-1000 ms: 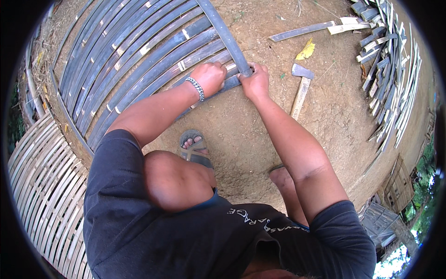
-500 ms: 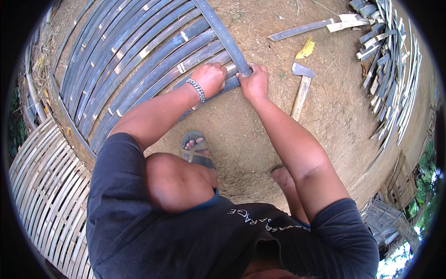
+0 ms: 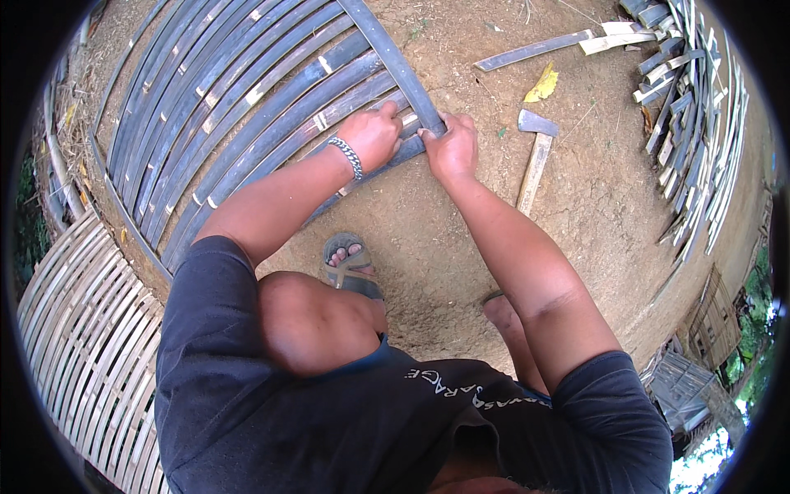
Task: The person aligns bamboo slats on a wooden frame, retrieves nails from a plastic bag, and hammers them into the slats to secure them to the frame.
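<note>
A panel of dark split-bamboo slats [image 3: 276,92] lies on the ground at the upper left, with narrow gaps between the slats. Across their right ends runs a bamboo crosspiece [image 3: 387,51]. My right hand [image 3: 453,151] grips its near end, thumb on top and fingers around the outer edge. Just left of it, my left hand [image 3: 370,140] is closed, knuckles up, over the nearest slats; whatever its curled fingers hold is hidden. A chain bracelet [image 3: 346,157] circles my left wrist.
Right of my hands lies a hatchet [image 3: 535,160] with a wooden handle. Beyond it are a yellow leaf [image 3: 542,83] and a loose bamboo piece [image 3: 533,52]. Split bamboo is heaped [image 3: 687,123] at the far right. A pale slatted panel [image 3: 86,329] lies lower left, near my sandalled foot [image 3: 350,262].
My left hand has shifted very slightly, its fingers turning a little at the slats. The right hand keeps its grip on the crosspiece's end.
</note>
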`<state>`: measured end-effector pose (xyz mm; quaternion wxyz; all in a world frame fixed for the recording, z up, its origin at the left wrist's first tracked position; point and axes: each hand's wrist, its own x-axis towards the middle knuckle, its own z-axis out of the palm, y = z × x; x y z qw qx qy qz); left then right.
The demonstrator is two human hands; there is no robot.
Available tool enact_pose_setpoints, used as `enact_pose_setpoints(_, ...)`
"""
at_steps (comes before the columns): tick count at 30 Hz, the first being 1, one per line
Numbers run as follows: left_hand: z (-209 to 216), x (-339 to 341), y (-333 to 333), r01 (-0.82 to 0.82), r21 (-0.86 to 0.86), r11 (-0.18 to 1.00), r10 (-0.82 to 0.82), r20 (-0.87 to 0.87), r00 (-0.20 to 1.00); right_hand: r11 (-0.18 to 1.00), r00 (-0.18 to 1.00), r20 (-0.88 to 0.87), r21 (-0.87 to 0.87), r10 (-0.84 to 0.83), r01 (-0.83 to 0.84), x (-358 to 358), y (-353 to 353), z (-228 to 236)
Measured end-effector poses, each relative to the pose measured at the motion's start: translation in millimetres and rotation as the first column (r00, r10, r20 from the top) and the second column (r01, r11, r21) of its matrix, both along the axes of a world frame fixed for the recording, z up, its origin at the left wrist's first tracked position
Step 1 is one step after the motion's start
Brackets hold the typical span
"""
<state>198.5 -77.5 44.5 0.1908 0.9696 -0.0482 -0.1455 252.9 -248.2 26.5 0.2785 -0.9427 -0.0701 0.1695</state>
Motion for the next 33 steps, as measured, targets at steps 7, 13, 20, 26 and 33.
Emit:
enact_pose_setpoints(7,-9.0,1.8,7.7,0.073,0.066,0.995,-0.075,0.026,0.997,1.000,1.000,-0.021,0.015,0.018,-0.018,1.1,-0.1,1.4)
enact_pose_setpoints(13,-5.9,6.5,4.7,0.061,0.075,0.995,-0.055,-0.076,0.996,1.000,0.997,-0.070,0.014,0.028,-0.027,2.3,-1.3,-5.6)
enact_pose_setpoints(20,-10.8,3.8,4.4,0.010,0.061,0.998,-0.011,0.009,1.000,0.985,0.986,-0.157,0.150,-0.063,0.087,2.6,-2.1,-19.3)
enact_pose_setpoints(26,-12.1,4.8,4.6,0.006,0.046,0.999,-0.007,0.012,1.000,0.983,0.982,-0.161,0.137,-0.099,0.121,0.0,1.2,-15.9)
enact_pose_setpoints(33,-12.2,3.5,5.0,0.008,0.040,0.999,-0.010,0.046,0.999,0.993,0.998,-0.034,0.101,-0.055,0.058,-7.5,0.6,-19.8)
